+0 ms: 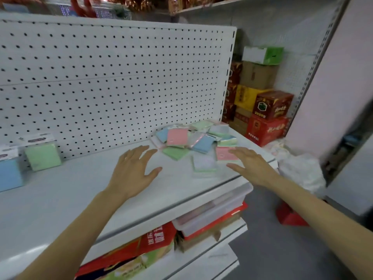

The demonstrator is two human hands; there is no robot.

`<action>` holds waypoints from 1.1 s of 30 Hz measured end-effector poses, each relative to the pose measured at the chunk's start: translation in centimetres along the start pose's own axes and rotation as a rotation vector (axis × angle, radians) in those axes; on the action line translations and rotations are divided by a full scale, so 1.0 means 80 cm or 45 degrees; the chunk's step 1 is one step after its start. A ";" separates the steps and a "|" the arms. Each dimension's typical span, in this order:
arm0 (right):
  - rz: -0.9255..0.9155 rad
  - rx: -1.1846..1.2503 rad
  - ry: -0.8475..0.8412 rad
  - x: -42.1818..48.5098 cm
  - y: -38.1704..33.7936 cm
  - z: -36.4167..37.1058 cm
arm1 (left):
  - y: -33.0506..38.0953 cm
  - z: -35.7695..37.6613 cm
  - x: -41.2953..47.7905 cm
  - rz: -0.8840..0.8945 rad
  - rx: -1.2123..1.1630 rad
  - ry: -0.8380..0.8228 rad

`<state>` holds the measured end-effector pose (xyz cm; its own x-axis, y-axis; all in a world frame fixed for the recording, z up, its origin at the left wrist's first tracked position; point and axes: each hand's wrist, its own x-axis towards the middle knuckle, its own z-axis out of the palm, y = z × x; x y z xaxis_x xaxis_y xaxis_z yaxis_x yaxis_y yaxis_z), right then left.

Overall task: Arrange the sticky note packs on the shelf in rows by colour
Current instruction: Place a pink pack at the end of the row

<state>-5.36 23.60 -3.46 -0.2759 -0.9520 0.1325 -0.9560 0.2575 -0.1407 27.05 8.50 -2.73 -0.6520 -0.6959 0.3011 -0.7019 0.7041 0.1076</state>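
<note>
At the foot of the pegboard (101, 77), head view: the shelf (80, 199) carries the sorted and the unsorted stock well apart.

Progress: early. Toward the pegboard's left end, two packs stand upright side by side, one green pack (43, 156) and one blue pack (10, 174), the blue one cut by the frame edge. They read as the starts of two colour rows. No pink row is begun.

Left to do: the heap of packs (193, 138), lying loose and overlapped below the pegboard's right end, near its upright post.

Count in the heap, by visible faces: blue 2, pink 2, green about 4, plus one or two pale or clear-wrapped ones of uncertain colour. That makes roughly ten; overlap and blur rule out an exact figure.

Hands: left hand (133, 170) is released, fingers spread, holding nothing, over bare shelf just left of the heap. Right hand (252, 164) is likewise released and empty, fingertips at the near pink pack (224, 154); whether they touch it I cannot tell.

Judgement: nearly all sorting remains.
</note>
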 end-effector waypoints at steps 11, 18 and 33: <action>-0.094 0.247 -0.142 0.071 0.088 0.054 | 0.084 0.124 0.100 0.175 -0.442 -0.190; -0.323 0.149 -0.032 0.072 0.103 0.092 | 0.106 0.165 0.136 0.118 -0.357 -0.208; 0.011 0.653 0.162 0.081 0.103 0.085 | 0.136 0.156 0.094 -0.326 -0.482 -0.033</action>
<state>-14.32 18.45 -10.47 -0.3240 -0.9145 0.2425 -0.7905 0.1209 -0.6004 10.95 9.14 -11.11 -0.4813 -0.8543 0.1961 -0.6905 0.5074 0.5155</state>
